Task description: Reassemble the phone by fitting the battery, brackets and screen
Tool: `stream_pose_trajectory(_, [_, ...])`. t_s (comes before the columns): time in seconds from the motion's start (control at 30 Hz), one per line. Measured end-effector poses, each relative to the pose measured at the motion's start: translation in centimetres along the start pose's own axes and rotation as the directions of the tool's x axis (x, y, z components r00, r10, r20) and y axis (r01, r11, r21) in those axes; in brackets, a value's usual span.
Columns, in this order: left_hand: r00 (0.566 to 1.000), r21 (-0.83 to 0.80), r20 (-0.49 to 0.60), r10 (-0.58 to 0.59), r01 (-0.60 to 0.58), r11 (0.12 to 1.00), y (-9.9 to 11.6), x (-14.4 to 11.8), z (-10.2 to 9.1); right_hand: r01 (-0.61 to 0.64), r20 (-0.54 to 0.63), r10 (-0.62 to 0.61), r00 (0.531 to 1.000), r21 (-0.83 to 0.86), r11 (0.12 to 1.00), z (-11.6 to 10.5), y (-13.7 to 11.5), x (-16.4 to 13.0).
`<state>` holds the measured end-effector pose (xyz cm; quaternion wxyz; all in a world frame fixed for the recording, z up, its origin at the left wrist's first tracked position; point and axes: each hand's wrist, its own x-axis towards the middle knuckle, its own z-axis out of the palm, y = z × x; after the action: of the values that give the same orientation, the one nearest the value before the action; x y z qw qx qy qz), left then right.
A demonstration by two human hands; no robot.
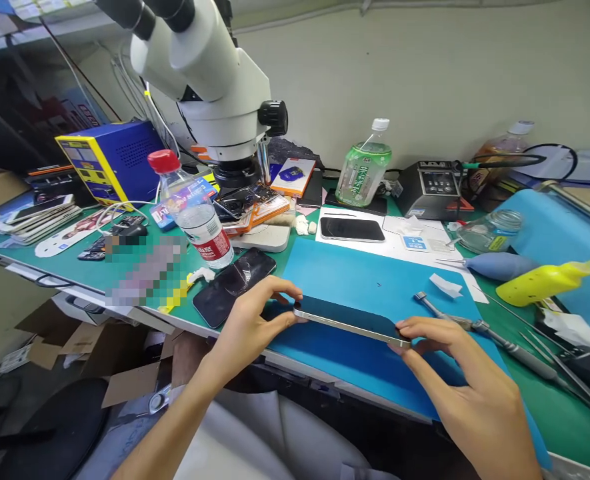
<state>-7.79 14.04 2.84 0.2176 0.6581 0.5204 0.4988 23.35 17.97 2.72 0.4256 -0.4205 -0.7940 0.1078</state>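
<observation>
I hold a dark-screened phone (347,318) with a pale metal edge flat, just above the blue work mat (355,273). My left hand (252,320) grips its left end with thumb and fingers. My right hand (455,373) grips its right end at the corner. A second dark phone (232,285) lies on the green bench surface just left of my left hand. A metal screwdriver (479,327) lies on the mat beyond my right hand.
A white microscope (209,73) stands at the back left, with a red-capped water bottle (195,213) in front of it. Another phone (352,229) lies on white paper behind the mat. A green bottle (363,167), a yellow squeeze bottle (539,283) and tweezers (555,360) sit to the right.
</observation>
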Motion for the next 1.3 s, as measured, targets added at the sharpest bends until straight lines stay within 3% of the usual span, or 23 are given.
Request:
stream_pose_trajectory(0.23, [0.998, 0.006, -0.031, 0.053, -0.052, 0.999, -0.17, 0.32, 0.19, 0.141, 0.033, -0.139, 0.990, -0.053, 0.989, 0.17, 0.11, 0.21])
stream_pose_trajectory(0.53, [0.989, -0.003, -0.050, 0.136, -0.136, 0.991, -0.46, 0.11, 0.04, 0.140, 0.039, -0.138, 0.990, -0.078, 0.987, 0.09, 0.02, 0.44])
stream_pose_trajectory(0.77, [0.994, -0.003, -0.048, 0.100, -0.100, 0.995, -0.32, 0.06, 0.16, 0.132, 0.050, -0.128, 0.991, -0.094, 0.987, 0.10, 0.01, 0.55])
stream_pose_trajectory(1.03, [0.996, 0.088, 0.030, 0.079, -0.081, 0.993, -0.29, 0.20, -0.05, 0.166, 0.064, -0.161, 0.985, -0.086, 0.982, 0.13, 0.24, 0.45])
stream_pose_trajectory(1.3, [0.983, 0.197, 0.117, 0.144, -0.165, 0.966, -0.80, -0.04, 0.25, 0.213, 0.112, -0.199, 0.974, -0.128, 0.969, 0.09, -0.32, 0.83])
